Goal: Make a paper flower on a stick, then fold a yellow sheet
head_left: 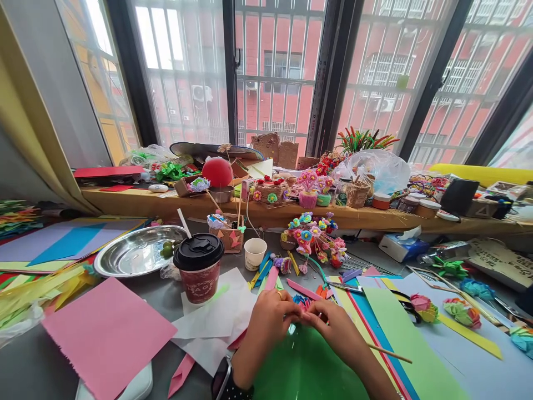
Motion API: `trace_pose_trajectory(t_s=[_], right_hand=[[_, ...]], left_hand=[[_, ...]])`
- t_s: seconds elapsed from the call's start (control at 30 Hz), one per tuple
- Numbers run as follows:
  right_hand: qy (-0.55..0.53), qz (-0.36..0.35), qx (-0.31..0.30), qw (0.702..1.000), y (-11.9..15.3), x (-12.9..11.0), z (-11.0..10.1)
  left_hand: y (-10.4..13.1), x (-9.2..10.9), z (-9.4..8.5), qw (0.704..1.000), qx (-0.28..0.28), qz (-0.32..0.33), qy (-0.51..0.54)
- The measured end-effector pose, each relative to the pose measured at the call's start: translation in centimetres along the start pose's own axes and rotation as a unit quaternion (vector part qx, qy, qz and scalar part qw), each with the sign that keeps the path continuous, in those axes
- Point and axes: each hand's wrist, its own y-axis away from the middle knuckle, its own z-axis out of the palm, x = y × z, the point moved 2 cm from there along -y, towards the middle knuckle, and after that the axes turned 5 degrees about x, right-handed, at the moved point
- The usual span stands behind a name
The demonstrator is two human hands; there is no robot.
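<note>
"Coloured paper [302,301]: where is it, and how is it gripped?"

"Front centre, beyond the glossy green surface [308,364]; it is pinched, partly hidden, between the left hand [270,316] and right hand [333,328]. Light, even finger pressure is advised."

"And the containers?"

"Green fruit [167,249] is held on the metal plate [129,253]; the lidded cup's [200,278] contents are concealed."

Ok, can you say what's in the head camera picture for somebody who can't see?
A person's left hand and right hand come together by a shiny green surface; what they hold, if anything, is unclear. Nearby are colored paper sheets and a red lidded cup, with craft flowers along a windowsill behind.
</note>
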Motion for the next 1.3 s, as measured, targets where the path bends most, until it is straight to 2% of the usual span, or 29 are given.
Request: trace_pose_trajectory(t_s=[0.17,0.47,0.83,1.03,1.3], right_hand=[[-0.011,-0.005,0.016,1.0,-0.2,0.08,-0.09],[0.034,-0.008,0.026,0.999,-0.21,0.18,0.16],[0.069,-0.049,0.071,0.994,-0.23,-0.13,0.37],[0.059,-0.018,0.043,0.997,-0.36,0.36,0.57],[-0.005,0.038,0.017,0.999,-0.19,0.01,0.33]], left_hand=[[-0.03,0.05,0.09,1.0,0.017,0.009,-0.01],[0.17,0.3,0.11,1.0,0.004,-0.016,-0.007],[0.08,0.01,0.09,0.999,0.046,0.001,-0.005],[0.0,0.25,0.24,0.999,0.028,0.0,-0.033],[-0.03,0.37,0.42,0.996,0.022,0.035,-0.081]])
